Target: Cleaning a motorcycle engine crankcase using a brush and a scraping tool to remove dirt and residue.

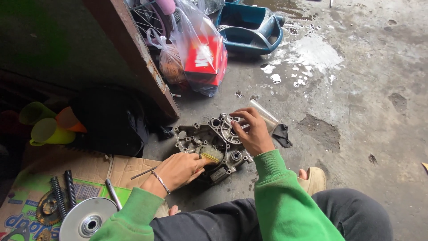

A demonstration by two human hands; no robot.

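left hand [178, 171]: grasping a brush [210, 156], bristles on engine casing [209, 143] just ahead | right hand [252, 130]: fingers pressed on casing's far rim, probably gripping it | casing on floor [356, 111] between both hands

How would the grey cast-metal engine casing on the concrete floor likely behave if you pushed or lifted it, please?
The grey cast-metal engine casing looks rigid and probably heavy for its size. Lying flat on the concrete floor, it should slide rather than roll. The right hand steadies it while the left hand brushes, suggesting it shifts.
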